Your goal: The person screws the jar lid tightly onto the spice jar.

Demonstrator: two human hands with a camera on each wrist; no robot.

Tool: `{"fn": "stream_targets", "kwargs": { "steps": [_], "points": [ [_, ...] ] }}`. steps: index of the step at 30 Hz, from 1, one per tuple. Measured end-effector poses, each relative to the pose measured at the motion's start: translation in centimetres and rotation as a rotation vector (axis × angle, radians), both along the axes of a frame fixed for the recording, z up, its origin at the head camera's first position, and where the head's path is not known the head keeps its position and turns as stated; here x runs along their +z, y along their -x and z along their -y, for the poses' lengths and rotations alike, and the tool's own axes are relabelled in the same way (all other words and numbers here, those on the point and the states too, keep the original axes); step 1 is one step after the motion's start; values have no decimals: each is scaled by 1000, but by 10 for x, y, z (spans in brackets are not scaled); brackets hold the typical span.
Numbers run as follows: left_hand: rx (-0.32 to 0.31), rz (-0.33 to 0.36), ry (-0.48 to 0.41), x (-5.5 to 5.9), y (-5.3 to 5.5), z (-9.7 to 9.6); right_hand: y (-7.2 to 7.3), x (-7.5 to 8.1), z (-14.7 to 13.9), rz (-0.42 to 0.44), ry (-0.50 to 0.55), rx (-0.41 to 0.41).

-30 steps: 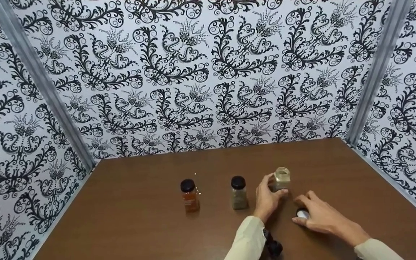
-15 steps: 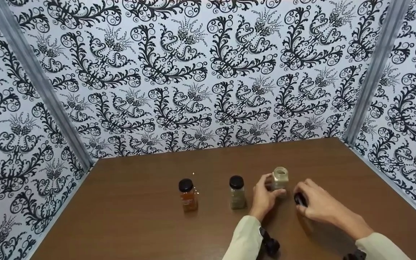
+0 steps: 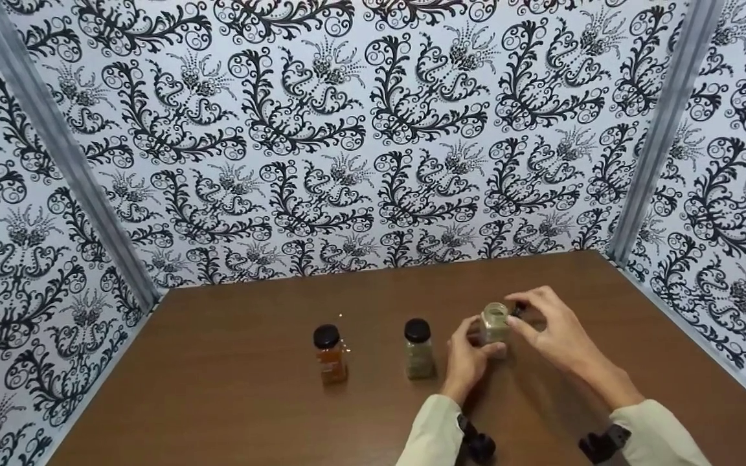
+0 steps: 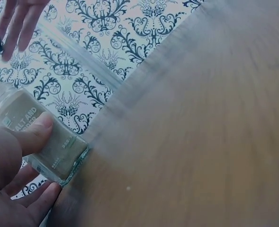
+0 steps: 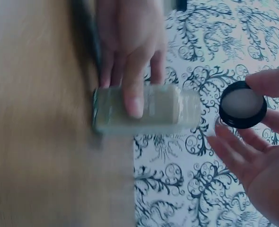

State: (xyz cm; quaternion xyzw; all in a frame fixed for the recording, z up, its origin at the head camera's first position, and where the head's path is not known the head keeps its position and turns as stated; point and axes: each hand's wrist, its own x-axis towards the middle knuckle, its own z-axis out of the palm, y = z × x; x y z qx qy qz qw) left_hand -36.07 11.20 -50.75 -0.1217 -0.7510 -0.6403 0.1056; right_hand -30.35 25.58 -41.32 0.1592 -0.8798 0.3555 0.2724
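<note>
In the head view, my left hand (image 3: 467, 362) grips an uncapped glass spice jar (image 3: 495, 329) around its body. Pale powder fills much of the jar (image 4: 47, 132), and white lettering shows beside my thumb in the left wrist view. My right hand (image 3: 557, 333) pinches a black screw cap (image 5: 243, 105) between thumb and fingers, close beside the jar's open mouth. The cap's white inner face shows in the right wrist view. To the left stands a black-capped jar (image 3: 419, 359) of greenish contents.
Farther left on the brown table (image 3: 217, 388) stands a black-capped jar (image 3: 331, 362) of orange-red spice. Small bright specks lie just behind it. Patterned wall panels (image 3: 321, 142) with grey corner strips border the table's back and sides.
My right hand has moved up and left with the cap, from near the table to the jar's mouth, turning the cap along the way. My left hand keeps its hold on the jar.
</note>
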Motion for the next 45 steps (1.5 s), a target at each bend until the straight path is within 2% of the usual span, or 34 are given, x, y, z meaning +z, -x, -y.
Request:
{"fn": "stream_targets", "kwargs": {
  "steps": [10,19,29,38,45],
  "points": [
    [-28,74,-30,-1,2,4,18,-3,18,132,176,-158],
    [-23,71,-30,-2,2,1,26,-6,19,174,215,-218],
    [-15,66,-31,-1,0,0,28,-16,14,118,124,-198],
    [-16,97,-35,-2,0,-3,29,-26,10,149,79,-196],
    [-16,100,-50,0,0,-2,32,-27,9,124,76,-196]
  ]
}}
